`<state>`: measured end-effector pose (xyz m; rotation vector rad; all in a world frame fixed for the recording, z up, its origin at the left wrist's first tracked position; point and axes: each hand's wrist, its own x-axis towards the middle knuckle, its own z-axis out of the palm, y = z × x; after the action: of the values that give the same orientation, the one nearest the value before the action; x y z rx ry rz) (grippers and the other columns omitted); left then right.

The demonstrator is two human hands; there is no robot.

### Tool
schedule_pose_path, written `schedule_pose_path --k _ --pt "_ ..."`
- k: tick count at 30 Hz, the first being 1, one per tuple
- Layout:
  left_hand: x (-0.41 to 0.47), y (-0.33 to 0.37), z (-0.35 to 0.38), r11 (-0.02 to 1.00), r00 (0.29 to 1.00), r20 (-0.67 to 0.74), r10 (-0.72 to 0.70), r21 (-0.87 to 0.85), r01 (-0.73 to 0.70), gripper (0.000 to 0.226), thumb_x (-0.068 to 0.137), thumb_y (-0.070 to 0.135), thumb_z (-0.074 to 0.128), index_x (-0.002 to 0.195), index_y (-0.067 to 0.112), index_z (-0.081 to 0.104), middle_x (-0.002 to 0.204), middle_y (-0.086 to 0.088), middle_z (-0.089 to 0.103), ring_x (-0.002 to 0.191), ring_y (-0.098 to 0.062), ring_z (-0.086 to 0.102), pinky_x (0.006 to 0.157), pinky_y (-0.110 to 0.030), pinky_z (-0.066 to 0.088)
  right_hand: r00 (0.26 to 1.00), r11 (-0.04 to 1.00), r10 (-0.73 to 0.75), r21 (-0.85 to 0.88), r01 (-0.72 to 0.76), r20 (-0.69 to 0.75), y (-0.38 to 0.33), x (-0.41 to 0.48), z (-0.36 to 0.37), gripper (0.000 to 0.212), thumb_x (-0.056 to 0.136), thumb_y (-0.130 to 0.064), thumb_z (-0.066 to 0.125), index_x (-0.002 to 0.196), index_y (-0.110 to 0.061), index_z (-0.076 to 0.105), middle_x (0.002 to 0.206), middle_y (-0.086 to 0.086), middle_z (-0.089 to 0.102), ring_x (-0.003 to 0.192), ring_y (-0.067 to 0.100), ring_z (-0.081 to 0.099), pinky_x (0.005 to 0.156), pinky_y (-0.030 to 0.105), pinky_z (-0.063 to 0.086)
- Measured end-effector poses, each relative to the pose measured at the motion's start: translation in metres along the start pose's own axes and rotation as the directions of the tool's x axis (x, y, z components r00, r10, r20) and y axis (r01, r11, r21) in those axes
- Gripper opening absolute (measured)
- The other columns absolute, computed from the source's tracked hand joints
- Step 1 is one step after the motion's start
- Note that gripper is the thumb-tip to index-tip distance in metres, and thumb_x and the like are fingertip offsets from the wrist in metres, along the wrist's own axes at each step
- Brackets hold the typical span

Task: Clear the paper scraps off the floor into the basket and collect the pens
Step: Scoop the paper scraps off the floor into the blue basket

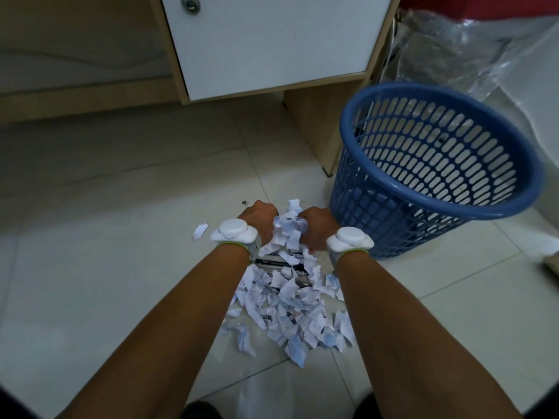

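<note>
left hand (261, 218): fingers curled under, clutching one side of a clump of torn white paper scraps (287, 235), frame centre | right hand (317, 227): curled likewise, pressed to the clump's other side | more scraps heaped on pale tiled floor (90, 267), lower centre | dark slim pens (276, 262) half buried between the wrists | blue slotted plastic basket (514, 204) upright at right, near right hand

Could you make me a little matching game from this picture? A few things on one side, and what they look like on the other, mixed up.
Things:
1 basket
2 paper scraps
3 pens
4 cabinet door

Descriptions:
A white, with a round lock
B dark, half buried under the heap
C blue, with slotted walls
D torn, lying in a heap

Pairs: 1-C, 2-D, 3-B, 4-A
</note>
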<state>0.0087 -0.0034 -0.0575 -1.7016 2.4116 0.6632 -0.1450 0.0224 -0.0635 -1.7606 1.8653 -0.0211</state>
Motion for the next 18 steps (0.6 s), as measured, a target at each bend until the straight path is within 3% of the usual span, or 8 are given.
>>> schedule_pose_path --k 5,9,12,15,18 --pt "-0.008 0.004 -0.010 0.992 0.998 -0.039 -0.044 -0.118 0.039 0.019 0.083 0.010 0.061 0.101 0.005 0.066 0.114 -0.016 0.062 0.106 -0.033 0.063 0.073 -0.025 0.044 1.000 1.000 0.013 -0.020 -0.013 0.012 -0.004 -0.005 -0.008 0.024 0.072 -0.004 0.071 0.095 0.002 0.069 0.098 0.016 0.073 0.086 0.032 0.072 0.081 0.038 0.059" --pt "-0.014 0.011 -0.017 0.989 0.998 -0.063 -0.016 -0.149 0.006 0.035 0.083 0.014 0.065 0.117 0.008 0.063 0.125 -0.013 0.059 0.120 -0.031 0.054 0.088 -0.028 0.046 1.000 1.000 0.021 -0.006 -0.021 -0.018 -0.013 -0.011 -0.014 0.012 0.075 -0.008 0.069 0.086 -0.006 0.064 0.096 0.015 0.073 0.087 0.030 0.072 0.080 0.036 0.059" --pt "-0.018 0.017 -0.020 0.988 0.998 -0.061 0.015 -0.155 -0.025 0.042 0.080 0.021 0.069 0.121 0.013 0.060 0.124 -0.011 0.061 0.119 -0.029 0.056 0.092 -0.031 0.048 0.999 1.000 -0.017 -0.024 0.016 -0.048 -0.019 -0.016 -0.019 0.011 0.077 -0.011 0.067 0.086 -0.011 0.060 0.102 0.014 0.072 0.096 0.029 0.070 0.085 0.031 0.056" --pt "-0.023 0.024 -0.025 0.984 0.999 -0.049 0.016 -0.177 -0.024 0.044 0.081 0.021 0.071 0.122 0.011 0.059 0.124 -0.009 0.062 0.116 -0.028 0.059 0.091 -0.029 0.048 1.000 0.998 -0.005 0.062 0.005 0.006 -0.022 -0.022 -0.020 0.031 0.075 -0.010 0.072 0.105 -0.010 0.064 0.107 0.009 0.071 0.096 0.025 0.070 0.079 0.025 0.054" --pt "-0.024 0.027 -0.029 0.976 0.999 -0.047 -0.025 -0.216 0.014 0.039 0.083 0.023 0.069 0.117 0.006 0.064 0.122 -0.012 0.064 0.115 -0.028 0.060 0.090 -0.027 0.047 0.999 0.977 0.024 0.212 -0.033 0.044 -0.023 -0.026 -0.021 0.035 0.068 -0.006 0.077 0.100 -0.012 0.065 0.097 0.008 0.071 0.079 0.025 0.073 0.071 0.032 0.060"
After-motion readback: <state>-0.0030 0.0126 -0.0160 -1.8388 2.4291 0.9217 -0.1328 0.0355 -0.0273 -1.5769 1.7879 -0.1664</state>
